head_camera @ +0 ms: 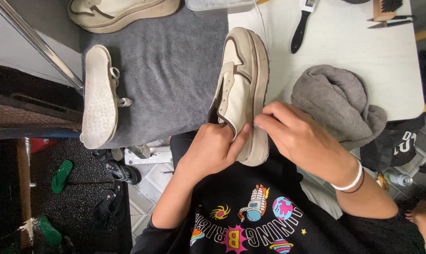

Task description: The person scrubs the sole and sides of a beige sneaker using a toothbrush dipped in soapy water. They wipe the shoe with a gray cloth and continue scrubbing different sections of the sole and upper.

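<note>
A white tabletop carries a grey towel, and on the towel's near edge a cream platform shoe lies on its side, thick beige sole turned right, brown trim around the toe, upper scuffed and laceless. A crumpled grey cloth sits just right of it. The left hand grips the shoe's heel collar, thumb pressed on the sole; the right hand pinches the sole edge beside that thumb. A loose insole rests at the towel's left
</note>
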